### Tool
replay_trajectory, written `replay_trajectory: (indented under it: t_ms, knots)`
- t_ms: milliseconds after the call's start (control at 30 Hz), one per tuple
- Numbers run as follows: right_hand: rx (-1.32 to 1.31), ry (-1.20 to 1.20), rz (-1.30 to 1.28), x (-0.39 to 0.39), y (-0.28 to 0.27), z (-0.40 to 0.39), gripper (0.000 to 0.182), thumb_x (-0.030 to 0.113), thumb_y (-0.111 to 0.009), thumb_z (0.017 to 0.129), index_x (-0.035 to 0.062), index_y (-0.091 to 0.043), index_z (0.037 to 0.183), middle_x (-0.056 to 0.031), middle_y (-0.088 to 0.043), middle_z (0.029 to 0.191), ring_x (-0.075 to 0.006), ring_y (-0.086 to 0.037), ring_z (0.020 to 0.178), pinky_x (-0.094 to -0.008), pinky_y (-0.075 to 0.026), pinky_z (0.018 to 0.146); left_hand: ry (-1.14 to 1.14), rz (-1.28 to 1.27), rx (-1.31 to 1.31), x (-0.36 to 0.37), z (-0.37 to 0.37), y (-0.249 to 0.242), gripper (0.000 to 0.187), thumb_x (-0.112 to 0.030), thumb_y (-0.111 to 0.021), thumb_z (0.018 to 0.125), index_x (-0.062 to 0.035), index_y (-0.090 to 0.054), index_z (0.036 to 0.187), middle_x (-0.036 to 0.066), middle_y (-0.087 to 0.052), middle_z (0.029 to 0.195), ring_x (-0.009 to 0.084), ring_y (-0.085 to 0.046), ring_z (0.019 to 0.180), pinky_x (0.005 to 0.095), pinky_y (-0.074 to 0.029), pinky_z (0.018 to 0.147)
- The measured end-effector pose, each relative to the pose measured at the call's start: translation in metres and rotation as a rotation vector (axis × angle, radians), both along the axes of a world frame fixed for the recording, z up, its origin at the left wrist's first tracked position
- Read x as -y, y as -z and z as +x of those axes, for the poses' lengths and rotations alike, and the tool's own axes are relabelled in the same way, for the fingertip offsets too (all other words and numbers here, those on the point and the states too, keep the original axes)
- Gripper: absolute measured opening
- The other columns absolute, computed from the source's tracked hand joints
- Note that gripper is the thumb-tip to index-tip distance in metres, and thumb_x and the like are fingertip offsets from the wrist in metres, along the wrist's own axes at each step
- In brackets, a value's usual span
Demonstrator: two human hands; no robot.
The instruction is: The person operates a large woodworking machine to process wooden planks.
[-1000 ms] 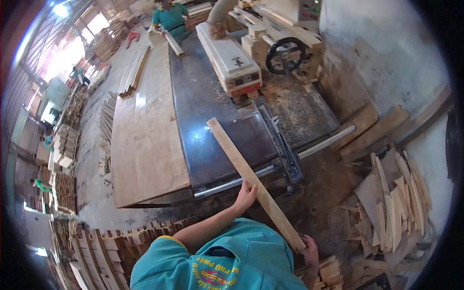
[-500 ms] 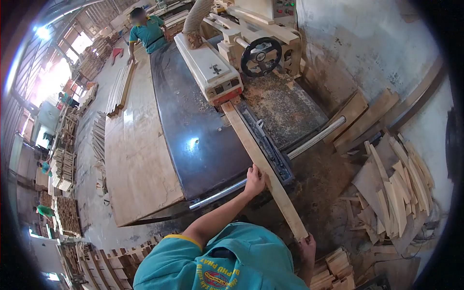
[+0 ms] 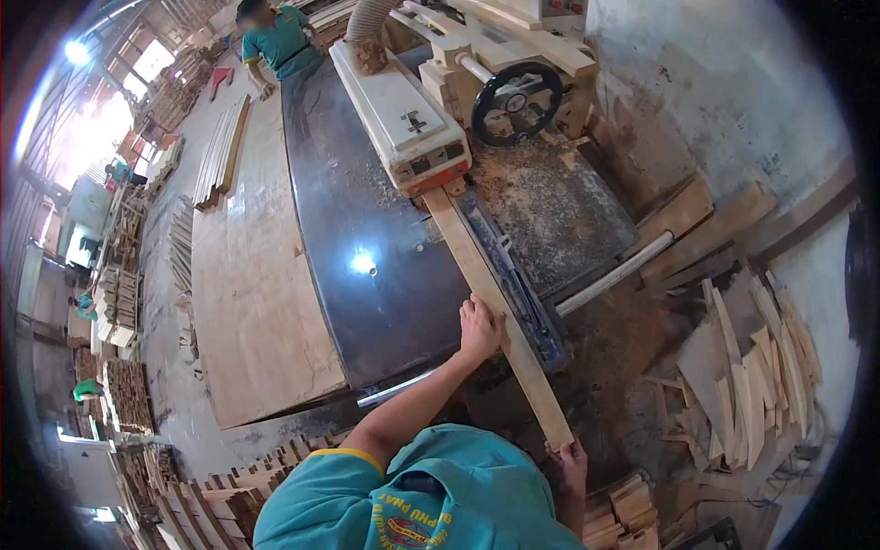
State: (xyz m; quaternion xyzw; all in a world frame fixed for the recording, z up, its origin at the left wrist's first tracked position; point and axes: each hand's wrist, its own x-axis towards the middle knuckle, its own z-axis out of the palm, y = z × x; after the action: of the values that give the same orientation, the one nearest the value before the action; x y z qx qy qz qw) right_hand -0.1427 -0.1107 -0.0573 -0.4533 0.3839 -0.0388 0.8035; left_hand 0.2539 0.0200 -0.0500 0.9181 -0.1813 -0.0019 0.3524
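A long wooden board (image 3: 500, 298) lies on the dark machine table (image 3: 385, 302), its far end hidden under the white saw housing (image 3: 403, 128). Along its right side runs a metal guide fence (image 3: 513, 280). My left hand (image 3: 481, 328) is closed on the board's left edge near the front of the table, thumb on top. At the near end, past the table edge, my right hand (image 3: 568, 460) grips the board with its fingers curled around it.
A black handwheel (image 3: 516, 104) and ribbed hose (image 3: 371, 32) are on the machine. A plywood side table (image 3: 266, 321) holds several strips (image 3: 222, 151); a co-worker (image 3: 278, 44) stands at the far end. Offcuts (image 3: 752, 385) lean at right, and stacked wood (image 3: 632, 504) lies low beside me.
The board has slid a little farther toward the saw housing. My right hand has moved forward with its near end, and my left hand stays on its edge. The view has shifted slightly.
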Motion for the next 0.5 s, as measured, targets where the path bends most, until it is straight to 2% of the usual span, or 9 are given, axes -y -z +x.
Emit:
replay_trajectory:
  t_ms: [67,167,267,333,367,433,467,500]
  knots:
    - [0.004,-0.043,-0.012,-0.003,0.004,0.026,0.036,0.009,-0.051,0.106,-0.0026,-0.047,0.141,-0.0189,-0.061,0.126,-0.0310,-0.068,0.111,-0.0421,-0.059,0.097,-0.021,0.007,-0.003,-0.002,0.025,0.000,0.078,-0.024,-0.073,0.088,0.0198,-0.033,0.138,0.030,-0.050,0.113,0.0460,-0.050,0.106,0.0520,-0.043,0.094]
    - [0.055,0.044,0.096,-0.010,0.022,0.061,0.033,0.009,-0.050,0.107,-0.0010,-0.049,0.138,-0.0185,-0.062,0.124,-0.0308,-0.068,0.112,-0.0420,-0.060,0.094,-0.030,-0.012,0.061,-0.007,0.066,0.002,0.071,-0.023,-0.073,0.087,0.0140,-0.036,0.134,0.030,-0.050,0.112,0.0456,-0.050,0.105,0.0517,-0.043,0.093]
    - [0.136,0.067,0.127,-0.015,0.039,0.085,0.030,0.011,-0.052,0.107,0.0003,-0.051,0.135,-0.0183,-0.063,0.125,-0.0322,-0.070,0.107,-0.0425,-0.061,0.092,-0.016,-0.038,0.028,-0.012,0.095,0.002,0.069,-0.023,-0.073,0.087,0.0141,-0.036,0.133,0.029,-0.050,0.111,0.0457,-0.050,0.105,0.0517,-0.043,0.093]
    - [0.029,0.043,0.036,-0.022,0.043,0.097,0.027,0.022,-0.052,0.109,-0.0007,-0.055,0.124,-0.0166,-0.069,0.108,-0.0296,-0.074,0.092,-0.0414,-0.063,0.083,-0.031,-0.029,0.033,-0.014,0.112,0.000,0.069,-0.023,-0.073,0.087,0.0142,-0.037,0.132,0.029,-0.051,0.111,0.0460,-0.050,0.105,0.0519,-0.043,0.093]
    - [0.028,0.040,0.033,-0.024,0.040,0.105,0.027,0.022,-0.052,0.109,-0.0007,-0.055,0.124,-0.0166,-0.069,0.108,-0.0296,-0.074,0.092,-0.0414,-0.063,0.083,-0.042,-0.020,0.041,-0.014,0.121,-0.001,0.068,-0.023,-0.073,0.087,0.0143,-0.037,0.132,0.029,-0.051,0.112,0.0463,-0.050,0.105,0.0521,-0.044,0.093]
    - [-0.149,-0.189,-0.210,-0.026,0.028,0.126,0.043,0.038,-0.044,0.111,-0.0014,-0.060,0.103,-0.0129,-0.071,0.084,-0.0262,-0.074,0.073,-0.0386,-0.064,0.070,-0.050,-0.032,0.044,-0.016,0.140,0.000,0.069,-0.023,-0.073,0.087,0.0144,-0.038,0.131,0.029,-0.051,0.111,0.0464,-0.051,0.105,0.0524,-0.044,0.093]
    - [-0.150,-0.191,-0.213,-0.029,0.021,0.137,0.043,0.038,-0.044,0.111,-0.0014,-0.060,0.103,-0.0129,-0.071,0.084,-0.0262,-0.074,0.073,-0.0386,-0.064,0.070,-0.055,-0.041,0.048,-0.018,0.149,0.001,0.069,-0.024,-0.073,0.087,0.0144,-0.038,0.131,0.029,-0.051,0.111,0.0466,-0.051,0.105,0.0527,-0.044,0.093]
    - [-0.194,-0.237,-0.213,-0.033,0.013,0.150,0.052,0.044,-0.039,0.111,-0.0003,-0.060,0.094,-0.0115,-0.068,0.075,-0.0247,-0.073,0.066,-0.0372,-0.062,0.064,-0.055,-0.045,0.048,-0.020,0.158,0.003,0.069,-0.024,-0.073,0.087,0.0144,-0.038,0.131,0.029,-0.051,0.111,0.0466,-0.051,0.105,0.0527,-0.044,0.093]
